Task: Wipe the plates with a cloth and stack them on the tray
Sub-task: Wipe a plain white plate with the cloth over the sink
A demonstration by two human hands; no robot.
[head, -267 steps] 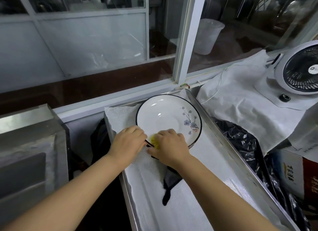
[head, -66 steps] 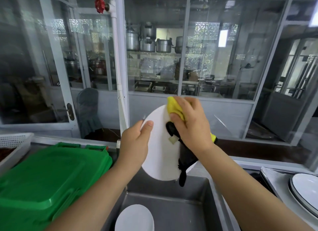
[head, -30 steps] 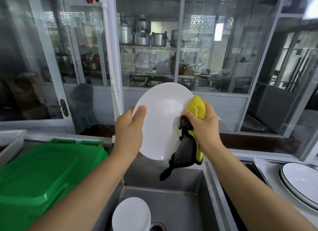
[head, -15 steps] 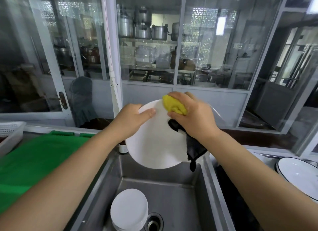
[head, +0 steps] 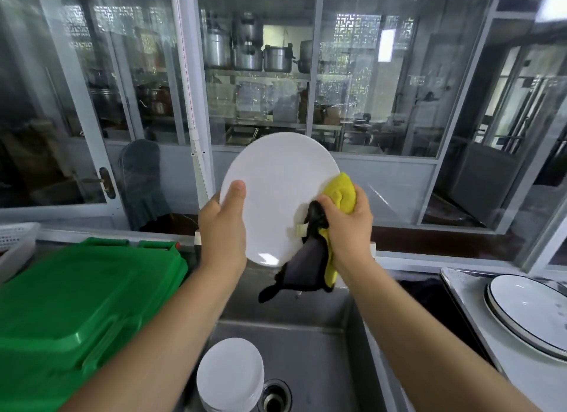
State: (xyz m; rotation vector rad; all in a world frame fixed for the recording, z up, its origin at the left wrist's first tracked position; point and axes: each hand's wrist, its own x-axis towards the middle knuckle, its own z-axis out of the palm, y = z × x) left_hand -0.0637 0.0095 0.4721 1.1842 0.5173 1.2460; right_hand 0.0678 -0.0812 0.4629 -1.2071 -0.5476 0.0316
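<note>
In hand: 1 round white plate (head: 276,196), left hand (head: 222,224) gripping its rim; right hand (head: 346,224) pressing yellow-and-black cloth (head: 337,192) against it. Done: black-rimmed plates (head: 527,310) stacked on steel tray (head: 454,286). Left: white stack (head: 230,378) in sink (head: 322,350).

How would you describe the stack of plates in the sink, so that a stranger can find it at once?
Look at the steel sink at the bottom middle. At its near left corner, beside the drain, stands the stack of plates. They are plain white, unlike the dark-rimmed plates on the right, and no hand holds them, unlike the raised plate.
</note>
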